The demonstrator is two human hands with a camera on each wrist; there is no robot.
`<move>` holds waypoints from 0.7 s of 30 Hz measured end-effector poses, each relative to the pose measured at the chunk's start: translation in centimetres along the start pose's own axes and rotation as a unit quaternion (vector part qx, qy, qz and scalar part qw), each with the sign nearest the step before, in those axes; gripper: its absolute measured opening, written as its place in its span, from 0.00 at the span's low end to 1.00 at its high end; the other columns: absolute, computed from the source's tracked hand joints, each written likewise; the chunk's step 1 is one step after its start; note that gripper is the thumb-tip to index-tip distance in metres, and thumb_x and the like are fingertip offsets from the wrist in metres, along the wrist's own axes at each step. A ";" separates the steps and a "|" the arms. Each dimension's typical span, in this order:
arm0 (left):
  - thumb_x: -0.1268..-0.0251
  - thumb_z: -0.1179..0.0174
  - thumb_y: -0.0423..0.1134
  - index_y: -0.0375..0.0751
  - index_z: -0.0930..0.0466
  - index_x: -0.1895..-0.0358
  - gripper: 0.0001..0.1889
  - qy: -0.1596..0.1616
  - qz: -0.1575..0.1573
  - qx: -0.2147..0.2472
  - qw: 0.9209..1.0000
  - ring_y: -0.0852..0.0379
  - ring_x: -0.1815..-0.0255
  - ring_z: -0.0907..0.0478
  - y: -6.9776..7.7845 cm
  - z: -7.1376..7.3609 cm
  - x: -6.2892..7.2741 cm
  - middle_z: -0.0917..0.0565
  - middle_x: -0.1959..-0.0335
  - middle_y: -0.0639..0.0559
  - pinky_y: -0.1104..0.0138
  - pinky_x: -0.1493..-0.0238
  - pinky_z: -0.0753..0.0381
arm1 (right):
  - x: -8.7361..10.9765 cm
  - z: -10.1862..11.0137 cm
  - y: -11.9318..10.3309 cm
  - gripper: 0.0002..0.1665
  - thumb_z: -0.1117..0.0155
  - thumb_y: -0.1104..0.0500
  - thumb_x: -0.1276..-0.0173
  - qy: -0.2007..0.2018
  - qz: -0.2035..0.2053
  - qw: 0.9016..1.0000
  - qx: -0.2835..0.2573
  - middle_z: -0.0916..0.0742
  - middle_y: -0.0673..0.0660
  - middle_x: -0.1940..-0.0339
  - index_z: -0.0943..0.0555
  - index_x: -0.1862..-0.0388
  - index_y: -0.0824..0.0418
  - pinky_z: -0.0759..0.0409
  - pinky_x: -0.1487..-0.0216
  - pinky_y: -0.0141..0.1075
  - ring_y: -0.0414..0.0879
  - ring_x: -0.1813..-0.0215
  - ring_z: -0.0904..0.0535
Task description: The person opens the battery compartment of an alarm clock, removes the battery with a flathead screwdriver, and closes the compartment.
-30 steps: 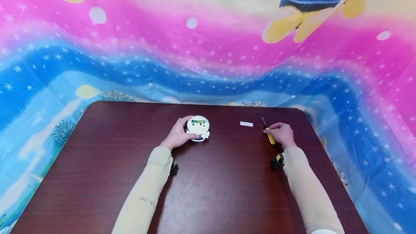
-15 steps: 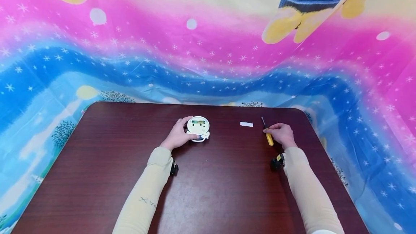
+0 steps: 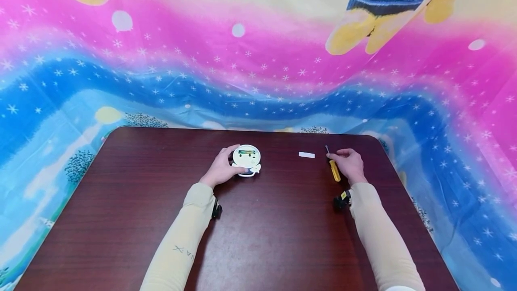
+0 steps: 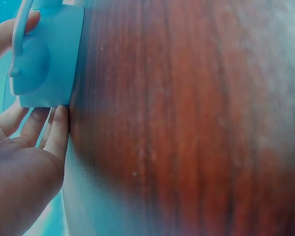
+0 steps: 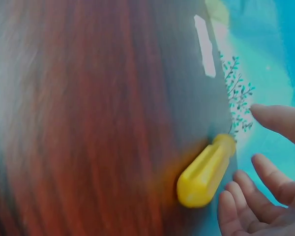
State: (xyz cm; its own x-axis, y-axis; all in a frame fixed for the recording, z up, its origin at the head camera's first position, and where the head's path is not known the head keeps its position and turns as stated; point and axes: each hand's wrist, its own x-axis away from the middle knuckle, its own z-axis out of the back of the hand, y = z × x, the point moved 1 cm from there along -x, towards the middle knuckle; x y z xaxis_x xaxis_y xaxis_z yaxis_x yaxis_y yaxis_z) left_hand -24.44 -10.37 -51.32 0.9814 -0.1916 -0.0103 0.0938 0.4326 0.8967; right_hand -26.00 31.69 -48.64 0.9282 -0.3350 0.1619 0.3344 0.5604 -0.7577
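Now, screwdriver [image 5: 204, 176] let go, right fingers [image 5: 269, 175] spread

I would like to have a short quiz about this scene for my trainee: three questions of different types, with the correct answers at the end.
1. Which hand holds the white gadget?
2. True or false: the screwdriver lies with its yellow handle nearer to the person than its metal shaft.
3. In the head view, where does the white strip lie on the table?
a) left of the gadget
b) between the gadget and the screwdriver
c) nearer to the person than the screwdriver

Key:
1. The left hand.
2. True.
3. b
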 end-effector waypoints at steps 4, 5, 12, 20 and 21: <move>0.48 0.23 0.36 0.39 0.35 0.24 0.45 0.001 0.001 0.001 1.000 0.45 0.41 0.26 0.1 0.1 0.0 0.29 0.39 0.39 0.56 0.39 0.27 | 0.3 -0.1 -1.1 0.38 0.31 0.41 0.31 0.021 0.004 0.999 -0.038 0.21 0.65 0.39 0.26 0.33 0.65 0.26 0.39 0.49 0.60 0.40 0.26; 0.48 0.23 0.36 0.39 0.35 0.24 0.45 0.001 0.001 0.001 1.000 0.45 0.41 0.26 0.1 0.1 0.0 0.29 0.39 0.39 0.56 0.39 0.27 | 0.3 -0.1 -1.3 0.38 0.31 0.41 0.30 0.025 0.005 0.999 -0.045 0.21 0.65 0.39 0.26 0.32 0.65 0.26 0.39 0.49 0.60 0.40 0.26; 0.47 0.23 0.36 0.38 0.35 0.24 0.45 0.002 0.003 0.003 1.000 0.45 0.41 0.25 0.2 0.1 0.1 0.29 0.39 0.39 0.55 0.39 0.27 | 0.6 -0.4 -2.8 0.39 0.31 0.40 0.31 0.028 0.015 0.997 -0.070 0.21 0.64 0.38 0.26 0.32 0.63 0.27 0.37 0.49 0.59 0.39 0.25; 0.47 0.23 0.37 0.38 0.35 0.24 0.45 0.000 0.003 -0.001 1.000 0.45 0.39 0.26 0.2 0.0 0.2 0.29 0.38 0.39 0.55 0.39 0.27 | 0.3 -0.9 -3.5 0.39 0.30 0.39 0.32 0.018 0.042 0.997 -0.063 0.19 0.63 0.40 0.25 0.34 0.64 0.26 0.40 0.49 0.58 0.41 0.25; 0.47 0.23 0.37 0.38 0.35 0.24 0.45 0.000 0.004 -0.001 1.000 0.45 0.39 0.26 0.3 0.0 0.2 0.29 0.38 0.39 0.55 0.39 0.26 | 0.3 -1.0 -3.6 0.39 0.30 0.39 0.32 0.016 0.046 0.997 -0.061 0.19 0.63 0.40 0.25 0.34 0.64 0.26 0.40 0.48 0.58 0.41 0.25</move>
State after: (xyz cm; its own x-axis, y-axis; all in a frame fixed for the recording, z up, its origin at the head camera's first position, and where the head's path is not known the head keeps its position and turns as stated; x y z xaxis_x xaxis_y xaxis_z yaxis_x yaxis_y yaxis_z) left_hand -24.20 -10.26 -51.11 0.9821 -0.1883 -0.0034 0.0866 0.4352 0.8962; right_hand -27.13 28.82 -46.46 0.9474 -0.3125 0.0691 0.2242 0.4939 -0.8401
